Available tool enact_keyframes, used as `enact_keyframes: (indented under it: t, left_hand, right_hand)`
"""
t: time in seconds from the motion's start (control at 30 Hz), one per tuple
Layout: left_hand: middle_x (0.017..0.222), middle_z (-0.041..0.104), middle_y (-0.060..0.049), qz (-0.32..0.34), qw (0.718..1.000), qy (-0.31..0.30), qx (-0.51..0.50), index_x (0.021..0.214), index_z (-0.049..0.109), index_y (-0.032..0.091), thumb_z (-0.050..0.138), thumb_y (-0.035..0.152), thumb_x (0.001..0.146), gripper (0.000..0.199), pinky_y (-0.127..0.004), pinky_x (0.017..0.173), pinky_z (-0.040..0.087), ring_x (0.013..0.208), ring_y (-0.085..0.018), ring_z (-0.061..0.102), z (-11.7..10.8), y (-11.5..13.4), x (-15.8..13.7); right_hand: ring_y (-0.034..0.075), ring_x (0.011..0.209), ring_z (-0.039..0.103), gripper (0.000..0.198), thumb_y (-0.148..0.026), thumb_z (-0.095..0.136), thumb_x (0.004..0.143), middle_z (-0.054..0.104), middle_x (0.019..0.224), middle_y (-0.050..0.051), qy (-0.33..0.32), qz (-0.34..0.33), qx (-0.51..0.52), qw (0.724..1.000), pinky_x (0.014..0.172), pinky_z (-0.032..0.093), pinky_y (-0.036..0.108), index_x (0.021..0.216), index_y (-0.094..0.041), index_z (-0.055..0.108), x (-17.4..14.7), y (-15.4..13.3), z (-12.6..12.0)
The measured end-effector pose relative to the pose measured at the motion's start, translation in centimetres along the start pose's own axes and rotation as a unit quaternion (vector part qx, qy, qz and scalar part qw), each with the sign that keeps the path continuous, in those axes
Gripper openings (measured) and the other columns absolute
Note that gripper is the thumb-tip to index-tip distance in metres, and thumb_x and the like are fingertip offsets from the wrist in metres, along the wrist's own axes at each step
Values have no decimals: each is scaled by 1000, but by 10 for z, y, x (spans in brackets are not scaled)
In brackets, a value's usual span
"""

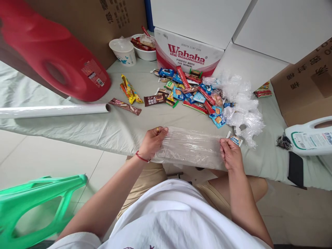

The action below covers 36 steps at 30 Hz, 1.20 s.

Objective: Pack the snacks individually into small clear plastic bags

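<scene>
A clear plastic bag (192,147) is stretched flat between my hands over the front edge of the cloth-covered table. My left hand (153,141), with a ring and a red bracelet, pinches its left end. My right hand (230,152) grips the opposite end between thumb and fingers. Beyond the bag lies a pile of wrapped snacks (184,90) in red, blue, green and brown. Crumpled clear plastic bags (242,103) are heaped at the pile's right. A small white-and-blue packet (234,138) sits just behind my right hand.
Left are a red jug (72,69), a white tube (57,110), a yellow snack packet (129,90) and a green stool (52,193). A paper cup (123,52), white bowl (145,53) and Wahaha carton (186,53) stand behind. Right are a white bottle (310,138) and dark phone-like object (295,169).
</scene>
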<state>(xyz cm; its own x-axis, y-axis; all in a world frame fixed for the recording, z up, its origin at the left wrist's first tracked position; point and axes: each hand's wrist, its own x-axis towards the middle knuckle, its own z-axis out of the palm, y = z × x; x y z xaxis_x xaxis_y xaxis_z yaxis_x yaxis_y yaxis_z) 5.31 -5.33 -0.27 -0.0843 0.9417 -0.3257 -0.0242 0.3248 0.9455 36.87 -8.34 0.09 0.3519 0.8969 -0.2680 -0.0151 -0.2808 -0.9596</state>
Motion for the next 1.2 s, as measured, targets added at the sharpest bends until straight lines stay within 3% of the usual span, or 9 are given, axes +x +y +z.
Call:
enact_keyframes:
  t: [0.13,0.23,0.33,0.43,0.5,0.6,0.83,0.97,1.2]
  left_hand:
    - [58,38,5,75,991,43,103,70,61,20,63,54,88,38,-27,54,28,54,-11,34,-2,-9,18]
    - [84,57,-2,163,952,175,192,91,68,20,71,30,80,15,-33,73,45,74,-19,54,-5,-2,22]
    - [107,60,-9,249,908,269,204,100,68,22,73,17,74,27,-40,94,47,100,-26,59,-2,14,7]
    - [89,61,-5,231,961,104,110,86,66,22,70,25,83,6,-35,78,49,82,-20,58,17,26,-23]
    - [77,57,-1,84,994,-72,-14,83,62,21,73,40,83,22,-28,56,39,63,-14,53,37,28,-41]
    - [75,54,1,-141,959,-202,-140,76,55,20,79,61,73,48,-23,44,23,53,-10,54,69,25,-53]
    - [80,58,1,-201,943,-163,-210,78,61,17,90,55,57,52,-20,45,25,59,-8,56,98,20,-46]
    - [67,53,4,-174,942,-152,-244,70,57,18,92,40,55,44,-20,48,25,55,-6,48,95,13,-43]
    - [80,65,-1,-99,960,-144,-217,73,65,18,83,41,68,30,-24,62,36,69,-10,57,87,6,-44]
  right_hand:
    - [8,47,35,51,-65,89,62,51,56,-6,2,-19,-16,1000,41,24,24,77,-19,73,16,6,8]
    - [9,49,37,45,-62,87,67,53,58,-5,0,-35,-15,999,43,25,25,76,-20,72,17,9,15]
    - [10,50,37,41,-60,84,73,54,60,-5,8,-43,-17,999,44,25,26,79,-20,73,8,12,19]
    - [11,53,40,35,-56,77,84,55,63,-4,21,-90,-46,995,47,30,26,83,-21,75,-8,12,20]
    - [12,58,45,28,-50,72,92,57,67,-3,23,-158,-100,982,53,36,27,88,-22,77,-21,9,20]
    - [15,70,56,19,-38,68,98,65,79,0,-1,-270,-184,945,64,44,28,94,-24,79,-42,0,19]
    - [16,73,62,15,-29,66,99,70,86,3,-55,-348,-237,905,66,51,29,101,-25,80,-68,-7,18]
    - [16,74,61,16,-36,67,99,69,86,3,-64,-275,-196,939,68,51,29,97,-24,79,-64,3,16]
    - [22,89,65,35,-52,61,96,74,100,7,-118,-105,-11,987,75,53,32,105,-23,77,-48,9,13]
